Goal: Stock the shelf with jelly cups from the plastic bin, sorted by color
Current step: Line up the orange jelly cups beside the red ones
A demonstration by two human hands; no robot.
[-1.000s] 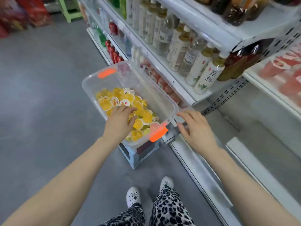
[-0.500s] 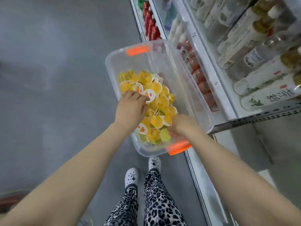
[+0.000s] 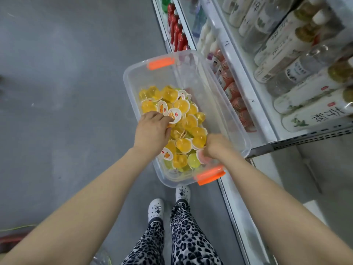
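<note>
Jelly cups (image 3: 189, 123), mostly yellow-orange, few green, heaped

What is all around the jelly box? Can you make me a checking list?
Surface: grey floor; the bin's support is hidden.
Job's things: clear plastic bin, orange handles, holding mostly orange jelly cups, a few green, one pink cup.
Clutter: nothing seen.
Hands: left hand curls round jelly cups; right hand dips by the pink cup, grip hidden.
Cables: thin green strand lower left, too blurred to tell.
Surroundings: shelf with bottles on the right; white shoes.
</note>
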